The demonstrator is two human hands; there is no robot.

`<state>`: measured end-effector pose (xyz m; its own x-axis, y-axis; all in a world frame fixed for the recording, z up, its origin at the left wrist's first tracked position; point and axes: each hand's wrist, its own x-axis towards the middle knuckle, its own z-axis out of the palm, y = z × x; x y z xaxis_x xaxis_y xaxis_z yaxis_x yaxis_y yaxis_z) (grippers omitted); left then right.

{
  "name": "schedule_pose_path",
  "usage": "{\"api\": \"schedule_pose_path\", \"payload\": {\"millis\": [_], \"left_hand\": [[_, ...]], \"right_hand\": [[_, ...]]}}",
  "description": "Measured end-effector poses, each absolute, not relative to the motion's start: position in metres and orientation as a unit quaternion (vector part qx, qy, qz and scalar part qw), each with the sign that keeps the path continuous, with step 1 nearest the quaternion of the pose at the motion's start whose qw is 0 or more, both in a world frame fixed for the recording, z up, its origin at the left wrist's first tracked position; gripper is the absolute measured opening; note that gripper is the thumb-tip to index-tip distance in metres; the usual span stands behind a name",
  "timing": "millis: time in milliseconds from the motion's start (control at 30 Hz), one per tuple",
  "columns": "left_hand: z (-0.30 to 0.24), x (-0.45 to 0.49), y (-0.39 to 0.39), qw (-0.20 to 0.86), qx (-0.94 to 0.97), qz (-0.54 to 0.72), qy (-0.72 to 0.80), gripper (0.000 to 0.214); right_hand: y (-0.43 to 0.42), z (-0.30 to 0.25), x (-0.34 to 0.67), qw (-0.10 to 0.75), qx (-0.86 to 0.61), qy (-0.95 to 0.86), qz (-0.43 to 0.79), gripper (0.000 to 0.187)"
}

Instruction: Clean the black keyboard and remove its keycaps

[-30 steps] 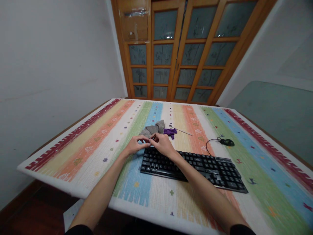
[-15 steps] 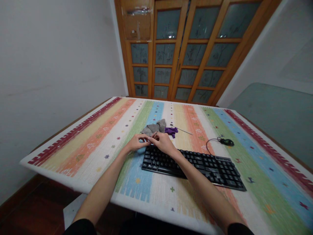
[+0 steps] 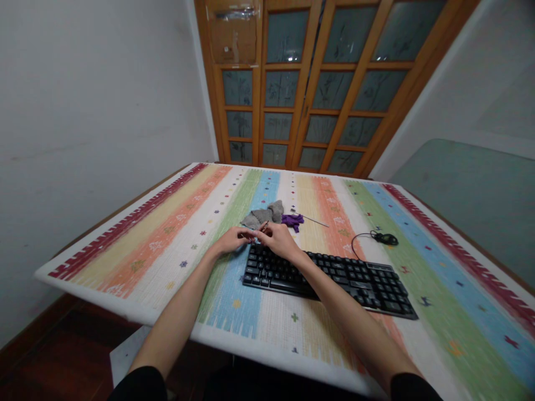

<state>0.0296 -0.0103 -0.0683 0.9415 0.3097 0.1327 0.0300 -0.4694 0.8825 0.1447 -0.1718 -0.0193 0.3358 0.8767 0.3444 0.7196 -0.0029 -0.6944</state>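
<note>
Just above the upper left corner of a black keyboard, my two hands meet at the fingertips. My left hand is closed in a pinch, fingers curled toward the right. From the other side my right hand is pinched too, with a thin dark bit showing by its fingers, too small to name. Whatever lies between the fingertips is mostly hidden. Directly beyond them is a crumpled grey cloth, with a bunched purple cloth to its right. A thin metal rod slants away beside the purple cloth.
A coiled black cable runs from the back of the keyboard. Everything lies on a striped tablecloth. Behind the table stand wooden doors with glass panes; a white wall borders the left, and a pale green panel the right.
My hands stay together at the same spot. The fingers of my left hand have drawn closer together, and the view has tilted very slightly.
</note>
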Motion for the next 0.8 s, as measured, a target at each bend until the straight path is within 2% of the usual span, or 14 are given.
{"api": "schedule_pose_path", "payload": {"millis": [567, 800], "left_hand": [[-0.077, 0.029, -0.005, 0.486, 0.865, 0.108, 0.059, 0.021], [-0.075, 0.027, -0.005, 0.457, 0.88, 0.117, 0.056, 0.014]], "right_hand": [[-0.166, -0.028, 0.142, 0.403, -0.716, -0.563, 0.083, 0.023], [-0.16, -0.023, 0.133, 0.291, -0.734, -0.613, 0.029, 0.021]]}}
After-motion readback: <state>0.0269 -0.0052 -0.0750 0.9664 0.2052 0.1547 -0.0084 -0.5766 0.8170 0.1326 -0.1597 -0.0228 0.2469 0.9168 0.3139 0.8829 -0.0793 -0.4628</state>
